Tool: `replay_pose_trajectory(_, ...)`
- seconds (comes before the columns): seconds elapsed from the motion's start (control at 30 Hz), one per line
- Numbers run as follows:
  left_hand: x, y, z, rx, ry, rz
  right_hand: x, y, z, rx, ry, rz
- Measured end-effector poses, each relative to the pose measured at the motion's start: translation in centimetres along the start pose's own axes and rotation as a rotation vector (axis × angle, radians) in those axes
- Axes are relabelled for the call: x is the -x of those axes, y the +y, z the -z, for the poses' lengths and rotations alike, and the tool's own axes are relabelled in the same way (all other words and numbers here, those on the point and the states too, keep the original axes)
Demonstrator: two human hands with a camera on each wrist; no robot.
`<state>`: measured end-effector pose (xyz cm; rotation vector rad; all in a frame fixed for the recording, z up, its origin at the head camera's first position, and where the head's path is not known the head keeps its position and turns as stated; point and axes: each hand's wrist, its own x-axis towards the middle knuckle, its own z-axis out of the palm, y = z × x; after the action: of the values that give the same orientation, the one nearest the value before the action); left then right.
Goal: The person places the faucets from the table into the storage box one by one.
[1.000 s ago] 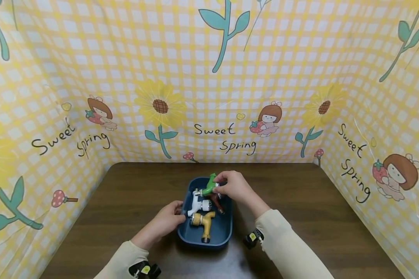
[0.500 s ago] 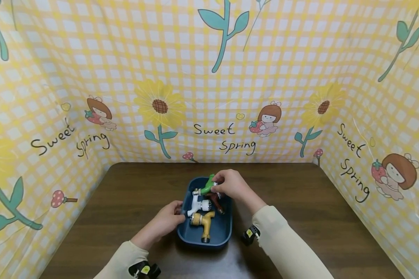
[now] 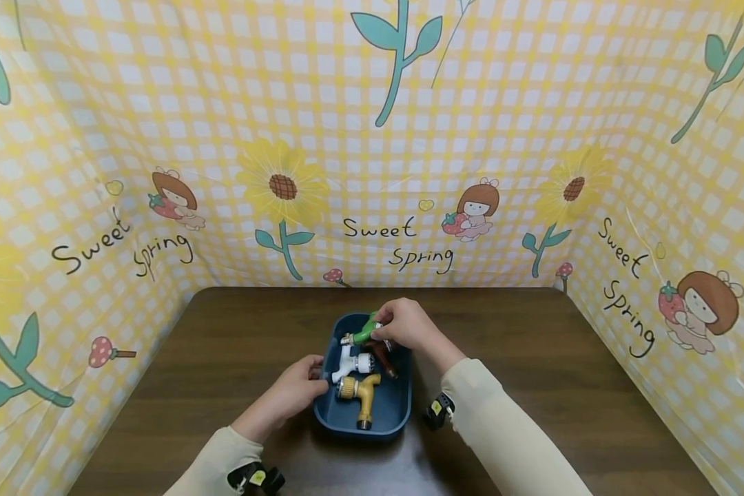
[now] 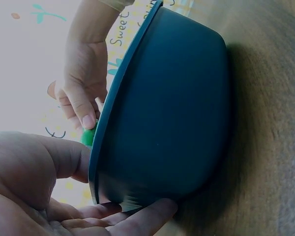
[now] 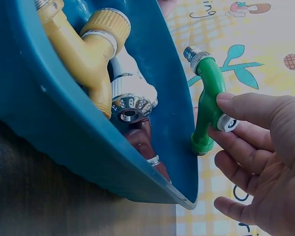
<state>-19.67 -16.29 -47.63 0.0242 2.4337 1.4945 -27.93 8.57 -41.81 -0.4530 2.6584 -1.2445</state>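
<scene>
Thumb and fingers of my right hand [image 3: 409, 327] pinch a green tap [image 5: 210, 88] with a metal nozzle, held over the far end of a deep blue plastic tub [image 3: 392, 410]. At the tub's left side, my left hand [image 3: 291, 394] grips the rim, thumb at the inner edge and fingers against the outer wall. Inside the tub lie a yellow tap [image 3: 366, 397] nearest me, a white tap [image 3: 347, 364] with a chrome-ringed knob beyond it, and a dark red tap [image 3: 382, 359] at the right, partly hidden beneath the right hand and green tap.
The tub stands on a dark wooden table [image 3: 235, 358]. Yellow checked cloth [image 3: 372, 158] printed with flowers and girls hangs behind the table and along both sides. Each wrist carries a small black camera, the right camera [image 3: 437, 412] close to the tub's right side.
My right hand and the green tap have shifted slightly left over the tub, and the right forearm has come inward. The left hand, the tub and the other taps stay put.
</scene>
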Motion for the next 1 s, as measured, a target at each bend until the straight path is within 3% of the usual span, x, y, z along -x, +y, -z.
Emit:
replay_pose_trajectory(0.57,0.2,0.2,0.1,-0.017,0.003,0.004,-0.6,-0.5,-0.5,0.084,-0.006,-0.023)
replay_pose_trajectory(1.0,0.3,0.1,0.1,-0.013,0.006,0.0,-0.8,-0.1,-1.4,0.084,-0.003,-0.039)
